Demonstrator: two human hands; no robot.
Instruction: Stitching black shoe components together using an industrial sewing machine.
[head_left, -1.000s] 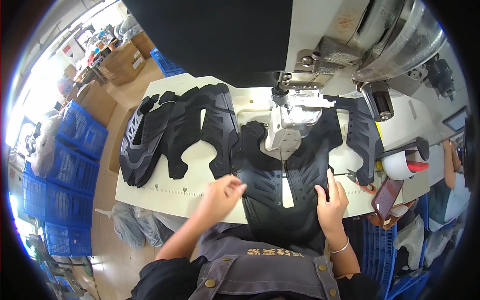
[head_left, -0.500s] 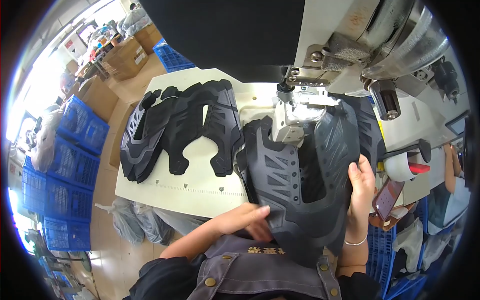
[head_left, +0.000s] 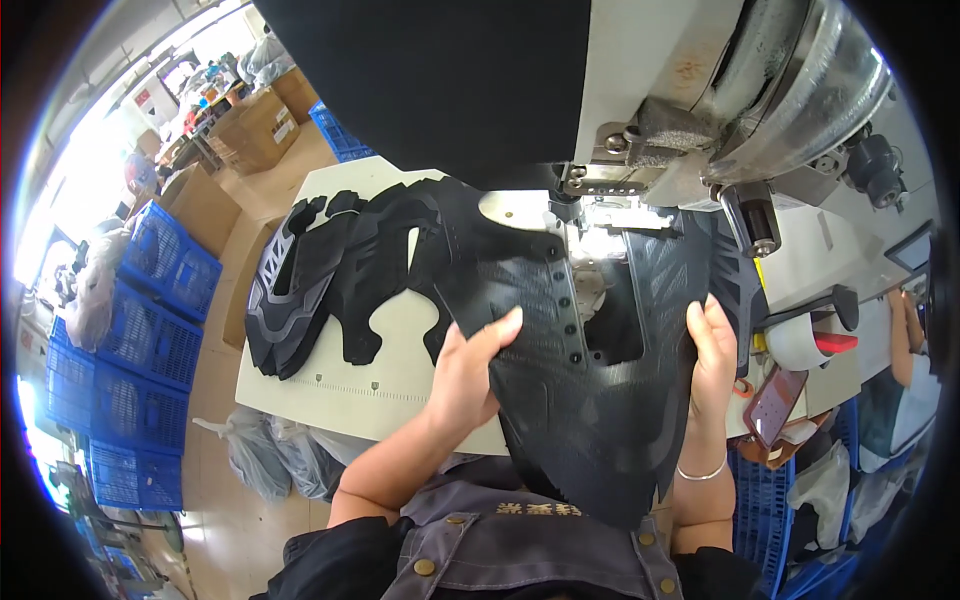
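A black shoe upper point(head_left: 600, 420) with a row of eyelets and an open slot down its middle lies in front of the sewing machine point(head_left: 545, 90), its far part under the machine head. My left hand point(head_left: 465, 370) grips its left edge, thumb on top and fingers underneath. At the opposite edge, my right hand point(head_left: 711, 355) holds the upper with the thumb on its face; the fingertips are partly hidden. More black and grey uppers point(head_left: 290, 320) are spread and stacked on the left of the white worktable point(head_left: 400, 400). Another upper point(head_left: 732, 270) shows beyond my right hand.
Blue crates point(head_left: 150, 320) are piled at the left, with cardboard boxes point(head_left: 250, 130) farther back. Plastic bags point(head_left: 260, 455) sit below the table's front edge. At the right are a phone point(head_left: 775, 405) and a white holder point(head_left: 795, 335). Another person's arm point(head_left: 905, 335) shows at far right.
My left hand has moved up and forward onto the upper's left edge. The upper has shifted and its left side now spreads flatter, over the neighbouring pieces. My right hand stays at its right edge.
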